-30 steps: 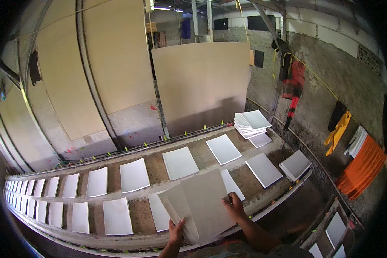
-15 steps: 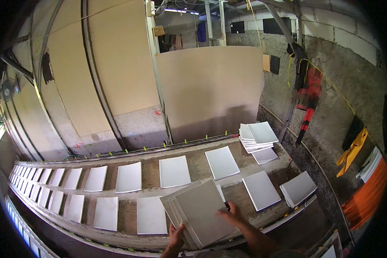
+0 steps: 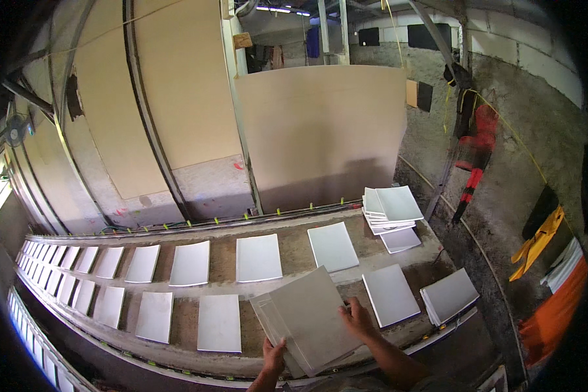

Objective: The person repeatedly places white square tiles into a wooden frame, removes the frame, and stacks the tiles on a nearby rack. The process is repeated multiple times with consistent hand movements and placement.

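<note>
I hold a tilted stack of flat, pale grey sheets (image 3: 313, 313) low over the near side of a long table. Their left edges are fanned slightly in steps. My left hand (image 3: 274, 354) is closed on the lower left edge, thumb on top. At the right edge, my right hand (image 3: 358, 320) grips the stack, with a small dark thing by its fingertips that I cannot make out. White sheets lie on the table around the stack, one (image 3: 219, 323) to its left and another (image 3: 391, 295) to its right.
Two rows of white sheets run down the long table (image 3: 287, 251) to the far left. A taller pile (image 3: 398, 204) stands at its far right corner, a thicker bundle (image 3: 449, 296) at the near right. Behind rises a beige panel (image 3: 320, 124); cloths (image 3: 480, 130) hang right.
The view has shifted slightly. The steps along the held stack's left edge look narrower, and the stack sits a little further right. Both hands still hold it.
</note>
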Available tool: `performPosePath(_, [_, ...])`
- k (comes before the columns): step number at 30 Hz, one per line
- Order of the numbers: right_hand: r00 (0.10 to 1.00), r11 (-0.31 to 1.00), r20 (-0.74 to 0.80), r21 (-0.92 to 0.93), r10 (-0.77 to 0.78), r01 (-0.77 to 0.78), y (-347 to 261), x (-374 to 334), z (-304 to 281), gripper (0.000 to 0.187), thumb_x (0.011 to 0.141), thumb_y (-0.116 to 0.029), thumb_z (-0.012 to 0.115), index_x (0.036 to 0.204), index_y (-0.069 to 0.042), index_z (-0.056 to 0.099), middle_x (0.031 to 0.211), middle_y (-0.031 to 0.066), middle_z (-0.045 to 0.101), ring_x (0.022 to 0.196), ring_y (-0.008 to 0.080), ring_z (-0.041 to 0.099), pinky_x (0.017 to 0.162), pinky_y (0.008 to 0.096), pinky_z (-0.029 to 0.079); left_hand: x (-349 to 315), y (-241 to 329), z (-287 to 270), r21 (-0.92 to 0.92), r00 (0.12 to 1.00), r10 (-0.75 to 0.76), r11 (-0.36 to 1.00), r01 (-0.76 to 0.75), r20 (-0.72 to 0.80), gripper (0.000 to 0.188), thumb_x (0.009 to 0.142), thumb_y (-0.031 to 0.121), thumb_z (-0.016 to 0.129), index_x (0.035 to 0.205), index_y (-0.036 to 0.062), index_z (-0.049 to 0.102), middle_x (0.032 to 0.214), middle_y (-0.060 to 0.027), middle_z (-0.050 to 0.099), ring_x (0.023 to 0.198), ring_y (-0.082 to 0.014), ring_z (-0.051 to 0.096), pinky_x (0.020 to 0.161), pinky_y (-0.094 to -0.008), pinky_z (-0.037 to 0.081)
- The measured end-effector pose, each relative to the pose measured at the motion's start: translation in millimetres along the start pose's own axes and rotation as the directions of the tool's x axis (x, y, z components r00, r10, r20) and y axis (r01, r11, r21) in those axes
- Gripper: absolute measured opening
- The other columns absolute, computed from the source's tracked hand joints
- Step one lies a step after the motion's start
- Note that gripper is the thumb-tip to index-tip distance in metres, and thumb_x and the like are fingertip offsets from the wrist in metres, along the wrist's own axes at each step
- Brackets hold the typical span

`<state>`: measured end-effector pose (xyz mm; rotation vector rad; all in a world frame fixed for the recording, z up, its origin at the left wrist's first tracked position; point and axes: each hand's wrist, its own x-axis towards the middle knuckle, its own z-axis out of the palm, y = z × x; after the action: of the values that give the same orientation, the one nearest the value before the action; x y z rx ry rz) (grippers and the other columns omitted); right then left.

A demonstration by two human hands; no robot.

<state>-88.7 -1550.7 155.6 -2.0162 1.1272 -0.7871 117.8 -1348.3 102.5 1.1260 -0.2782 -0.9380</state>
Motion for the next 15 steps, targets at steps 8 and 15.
performPosePath(8, [0.979, 0.987, -0.170, 0.133, 0.109, -0.087, 32, 5, -41, 0.039, 0.091, -0.032, 0.071, 0.112, -0.001, 0.059, 0.086, 0.0108, 0.067, 0.076, 0.0216, 0.063, 0.072, 0.0382, 0.052, 11, -9, 8, -0.060, 0.998, 0.021, 0.998, -0.017, 0.067, 0.057, 0.090, 0.018, 0.075, 0.137, 0.0005, 0.047, 0.120, -0.0127, 0.063, 0.107, -0.0242, 0.063, 0.095, -0.0413, 0.050])
performPosePath(15, [0.999, 0.999, 0.034, -0.030, 0.018, -0.017, 31, -3, -41, 0.045, 0.078, -0.038, 0.083, 0.101, -0.002, 0.067, 0.086, 0.0115, 0.070, 0.079, 0.0257, 0.067, 0.073, 0.0394, 0.052, 9, -49, 46, 0.077, 1.000, 0.019, 0.997, -0.021, 0.023, 0.067, 0.089, 0.028, 0.077, 0.140, -0.0009, 0.045, 0.122, -0.0129, 0.063, 0.112, -0.0237, 0.061, 0.095, -0.0406, 0.051])
